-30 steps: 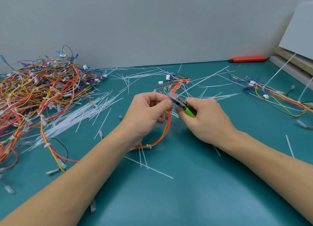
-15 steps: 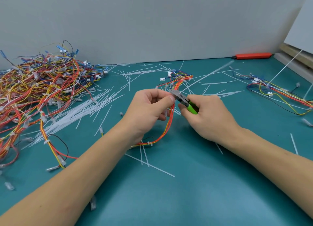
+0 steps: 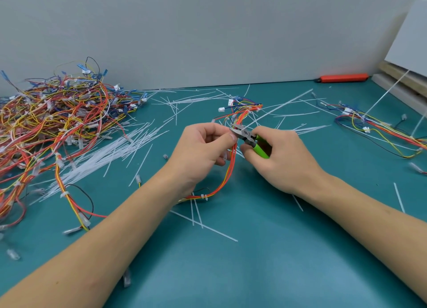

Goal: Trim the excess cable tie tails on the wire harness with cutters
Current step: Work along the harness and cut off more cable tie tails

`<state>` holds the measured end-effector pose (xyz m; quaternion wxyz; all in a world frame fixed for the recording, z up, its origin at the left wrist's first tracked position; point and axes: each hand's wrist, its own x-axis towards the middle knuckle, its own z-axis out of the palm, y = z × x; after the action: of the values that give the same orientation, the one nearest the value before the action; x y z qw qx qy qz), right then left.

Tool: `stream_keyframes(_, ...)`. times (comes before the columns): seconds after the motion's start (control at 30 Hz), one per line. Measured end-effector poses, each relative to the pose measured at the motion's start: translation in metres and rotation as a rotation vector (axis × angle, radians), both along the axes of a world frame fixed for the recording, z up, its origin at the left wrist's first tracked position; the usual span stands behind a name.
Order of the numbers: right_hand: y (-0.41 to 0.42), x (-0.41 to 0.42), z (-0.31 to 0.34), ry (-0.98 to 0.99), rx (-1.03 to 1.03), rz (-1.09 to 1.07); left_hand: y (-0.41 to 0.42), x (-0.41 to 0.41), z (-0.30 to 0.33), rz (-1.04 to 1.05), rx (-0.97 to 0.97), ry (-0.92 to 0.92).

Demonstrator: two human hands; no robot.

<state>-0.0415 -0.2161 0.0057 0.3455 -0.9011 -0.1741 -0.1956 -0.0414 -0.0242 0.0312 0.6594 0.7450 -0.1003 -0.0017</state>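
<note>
My left hand (image 3: 203, 146) pinches a red, orange and yellow wire harness (image 3: 231, 169) above the teal table, the wires hanging in a loop below my fingers. Green-handled cutters (image 3: 250, 140) sit in the grip of my right hand (image 3: 277, 159), their metal jaws touching the harness right beside my left thumb. A long white cable tie tail (image 3: 277, 109) sticks up and to the right from the jaws. Whether the jaws are closed on the tail is unclear.
A big heap of wire harnesses (image 3: 53, 122) fills the left side. Cut white tie tails (image 3: 111, 153) lie scattered over the table. Another harness (image 3: 379, 127) lies at the right, a red-orange tool (image 3: 342, 77) by the back wall, and boards (image 3: 406, 76) at far right.
Both hands have stayed together at the harness with the cutters at the tie; the handles now look spread wider in my right hand. The view shifted slightly.
</note>
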Motion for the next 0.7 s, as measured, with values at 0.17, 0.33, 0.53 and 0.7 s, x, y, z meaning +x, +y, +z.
stream_keyframes(0.17, 0.0004, -0.0005, -0.0002, 0.023, -0.001, -0.002, 0.0002, 0.0001, -0.0006, -0.009, -0.008, -0.001)
stream_keyframes(0.33, 0.0016, -0.0027, 0.0017, 0.047, -0.01, -0.007, -0.0008, -0.0014, 0.0013, -0.03, -0.031, -0.016)
stream_keyframes(0.53, 0.0013, -0.004, 0.001, 0.017, -0.005, -0.005, -0.0002, -0.0022, 0.0017, -0.019, -0.016, -0.011)
stream_keyframes(0.7, 0.001, -0.0021, 0.0006, -0.017, -0.001, -0.02, -0.0002, -0.0008, 0.0008, 0.002, 0.009, -0.009)
